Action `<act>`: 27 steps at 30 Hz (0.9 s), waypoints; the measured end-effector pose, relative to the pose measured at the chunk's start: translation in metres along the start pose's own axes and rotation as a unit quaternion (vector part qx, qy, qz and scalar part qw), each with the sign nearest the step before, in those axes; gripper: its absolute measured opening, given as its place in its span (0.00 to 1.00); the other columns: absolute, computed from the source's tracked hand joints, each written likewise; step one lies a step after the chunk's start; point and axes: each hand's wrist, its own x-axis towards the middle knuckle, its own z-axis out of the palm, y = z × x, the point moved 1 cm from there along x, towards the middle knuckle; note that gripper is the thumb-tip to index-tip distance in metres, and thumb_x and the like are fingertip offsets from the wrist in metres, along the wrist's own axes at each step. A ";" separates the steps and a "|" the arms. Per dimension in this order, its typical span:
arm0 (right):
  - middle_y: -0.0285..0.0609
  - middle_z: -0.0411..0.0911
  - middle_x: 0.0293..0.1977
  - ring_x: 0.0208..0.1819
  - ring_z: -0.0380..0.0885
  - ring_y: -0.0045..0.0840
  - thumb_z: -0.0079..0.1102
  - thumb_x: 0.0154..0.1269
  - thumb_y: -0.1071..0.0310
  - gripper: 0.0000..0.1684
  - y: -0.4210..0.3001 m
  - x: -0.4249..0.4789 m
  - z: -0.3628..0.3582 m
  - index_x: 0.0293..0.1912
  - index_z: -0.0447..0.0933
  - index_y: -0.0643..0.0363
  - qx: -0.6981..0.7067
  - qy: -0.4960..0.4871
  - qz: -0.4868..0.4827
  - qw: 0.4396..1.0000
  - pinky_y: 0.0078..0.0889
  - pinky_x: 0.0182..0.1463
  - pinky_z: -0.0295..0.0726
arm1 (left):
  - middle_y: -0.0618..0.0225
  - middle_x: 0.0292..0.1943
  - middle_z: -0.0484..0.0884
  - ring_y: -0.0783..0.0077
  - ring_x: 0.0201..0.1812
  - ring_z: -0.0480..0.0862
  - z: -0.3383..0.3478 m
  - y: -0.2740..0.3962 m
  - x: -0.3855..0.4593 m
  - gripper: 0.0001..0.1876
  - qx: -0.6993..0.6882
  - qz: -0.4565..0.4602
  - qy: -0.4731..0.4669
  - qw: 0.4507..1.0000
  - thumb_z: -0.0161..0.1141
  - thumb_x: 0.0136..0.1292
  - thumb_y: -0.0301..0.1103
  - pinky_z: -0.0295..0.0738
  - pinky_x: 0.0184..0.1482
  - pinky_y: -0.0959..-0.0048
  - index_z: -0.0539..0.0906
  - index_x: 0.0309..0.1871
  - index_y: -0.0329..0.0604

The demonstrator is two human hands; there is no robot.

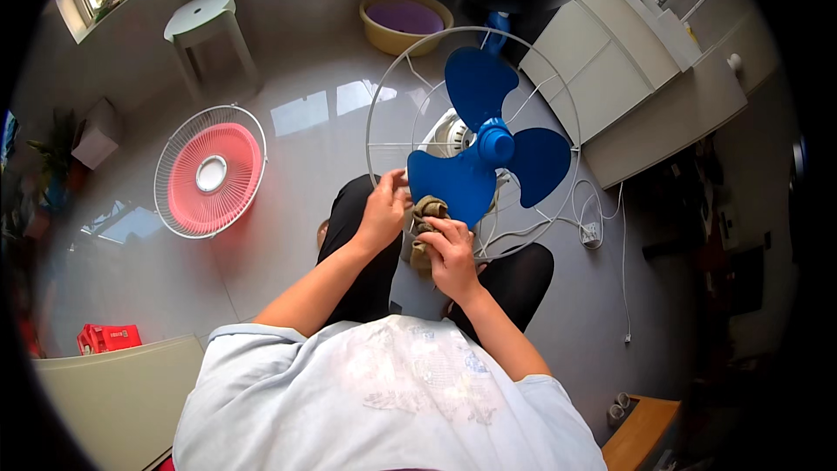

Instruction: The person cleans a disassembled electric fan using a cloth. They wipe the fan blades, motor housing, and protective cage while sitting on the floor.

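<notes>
Before me stands an electric fan with its front grille off; its blue plastic fan blades [458, 176] sit inside a white wire rear guard [579, 144]. My right hand [451, 252] grips a crumpled olive-brown cloth [428, 209] at the lower edge of the bottom left blade. Beside that blade's left edge is my left hand [387, 206], fingers bent near the guard's rim; whether it pinches the blade or the wire is hard to tell. Behind the blades shows part of the white motor housing [451, 134]. The detached front grille [211, 173], white wire over a pink disc, lies on the floor at left.
A white plastic stool [203, 16] and a yellow basin [392, 39] with a purple inside stand at the back. White cabinets [588, 59] are at upper right. White cables run to a power strip [590, 233] on the floor. A wooden edge [641, 432] shows lower right.
</notes>
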 end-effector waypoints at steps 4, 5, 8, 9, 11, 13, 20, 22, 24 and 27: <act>0.39 0.77 0.52 0.54 0.71 0.37 0.62 0.54 0.78 0.12 -0.003 0.003 -0.001 0.39 0.81 0.55 0.023 0.003 0.017 1.000 0.37 0.55 0.66 | 0.53 0.46 0.74 0.58 0.39 0.75 -0.020 0.034 0.004 0.17 0.284 0.246 0.194 0.906 0.52 0.62 0.20 0.72 0.48 0.65 0.72 0.55 0.33; 0.40 0.77 0.51 0.54 0.72 0.38 0.62 0.53 0.78 0.12 -0.005 0.006 0.000 0.39 0.81 0.55 0.029 0.010 0.024 0.999 0.37 0.56 0.67 | 0.52 0.46 0.73 0.55 0.39 0.73 -0.024 0.039 0.012 0.18 0.309 0.275 0.241 0.878 0.54 0.59 0.19 0.70 0.48 0.64 0.72 0.54 0.34; 0.42 0.78 0.51 0.54 0.72 0.40 0.62 0.55 0.78 0.12 -0.021 0.029 0.010 0.40 0.81 0.55 0.030 0.034 0.018 0.999 0.39 0.58 0.68 | 0.64 0.31 0.75 0.72 0.28 0.74 -0.041 0.019 0.049 0.11 0.138 0.135 0.185 0.964 0.48 0.72 0.32 0.73 0.35 0.74 0.75 0.50 0.35; 0.42 0.78 0.51 0.53 0.72 0.40 0.62 0.55 0.78 0.12 -0.024 0.038 0.018 0.41 0.81 0.55 0.020 0.039 0.009 0.999 0.39 0.58 0.68 | 0.68 0.27 0.75 0.77 0.25 0.74 -0.042 0.016 0.058 0.13 0.044 0.055 0.130 0.989 0.46 0.76 0.36 0.73 0.31 0.77 0.76 0.50 0.35; 0.42 0.77 0.51 0.53 0.72 0.39 0.62 0.56 0.76 0.13 -0.027 0.052 0.036 0.42 0.81 0.55 0.000 0.050 -0.008 0.999 0.39 0.57 0.68 | 0.77 0.17 0.68 0.83 0.16 0.67 -0.041 0.013 0.064 0.16 -0.045 0.022 0.108 0.993 0.43 0.78 0.41 0.67 0.22 0.81 0.76 0.46 0.38; 0.42 0.78 0.49 0.52 0.73 0.38 0.63 0.56 0.72 0.12 -0.024 0.054 0.050 0.42 0.80 0.54 -0.070 0.039 -0.018 0.997 0.39 0.55 0.69 | 0.77 0.16 0.66 0.84 0.14 0.65 -0.042 0.012 0.064 0.15 -0.092 0.000 0.096 0.991 0.43 0.78 0.40 0.63 0.18 0.82 0.77 0.44 0.38; 0.38 0.77 0.41 0.44 0.73 0.32 0.62 0.52 0.72 0.08 -0.006 0.019 0.050 0.36 0.79 0.53 -0.166 -0.018 -0.044 0.985 0.36 0.45 0.69 | 0.79 0.15 0.63 0.86 0.12 0.60 -0.044 0.014 0.065 0.13 -0.160 -0.038 0.080 0.983 0.44 0.77 0.34 0.59 0.14 0.81 0.77 0.41 0.37; 0.37 0.77 0.40 0.43 0.72 0.31 0.61 0.54 0.70 0.06 -0.003 0.004 0.040 0.34 0.79 0.53 -0.188 -0.029 -0.061 0.980 0.35 0.44 0.68 | 0.79 0.15 0.63 0.86 0.12 0.59 -0.044 0.013 0.065 0.13 -0.157 -0.048 0.086 0.983 0.44 0.77 0.34 0.59 0.14 0.81 0.78 0.41 0.38; 0.36 0.76 0.38 0.43 0.72 0.31 0.60 0.54 0.69 0.03 0.003 -0.011 0.029 0.32 0.78 0.52 -0.212 -0.046 -0.069 0.974 0.34 0.43 0.67 | 0.79 0.15 0.63 0.86 0.12 0.60 -0.044 0.014 0.065 0.13 -0.151 -0.054 0.089 0.983 0.44 0.77 0.34 0.59 0.14 0.81 0.78 0.42 0.38; 0.36 0.76 0.38 0.43 0.72 0.31 0.59 0.54 0.70 0.03 0.019 -0.031 0.015 0.31 0.77 0.52 -0.240 -0.062 -0.070 0.966 0.34 0.43 0.67 | 0.79 0.15 0.62 0.87 0.13 0.60 -0.043 0.016 0.065 0.13 -0.144 -0.054 0.084 0.985 0.44 0.77 0.35 0.60 0.14 0.81 0.78 0.42 0.38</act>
